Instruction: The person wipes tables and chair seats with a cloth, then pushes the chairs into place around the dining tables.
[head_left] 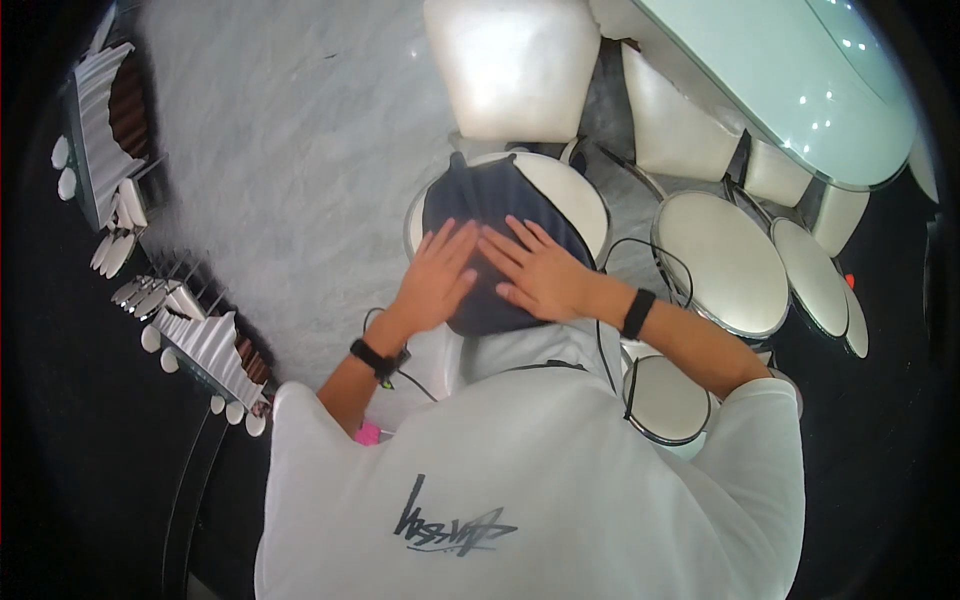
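A dark cloth point(480, 190) lies in the middle of the frame, spread over a round white seat point(580, 195), and both hands are on it. The left hand point(437, 283) covers its left side and the right hand point(545, 277) its right, so neither is nearer: the cloth is directly under the two palms and runs on past the fingertips toward the top of the frame. It is nearly as long as it is wide (I cannot settle on a long axis), though its right edge slants from upper middle down to the right. Both hands are flat with fingers extended and a little spread, gripping nothing; the two sets of fingertips come close at the centre, and whether they touch I cannot tell.

A pale chair back point(515, 70) stands at the top of the frame, and a glassy green worktop point(770, 85) fills the upper right.

As for writing, the white shirt point(620, 470) carries dark, hand-drawn-looking lettering point(455, 525) with a line beneath, at the lower middle. I can make out no lettering on the cloth or on the black wristband point(638, 314) at the right wrist.
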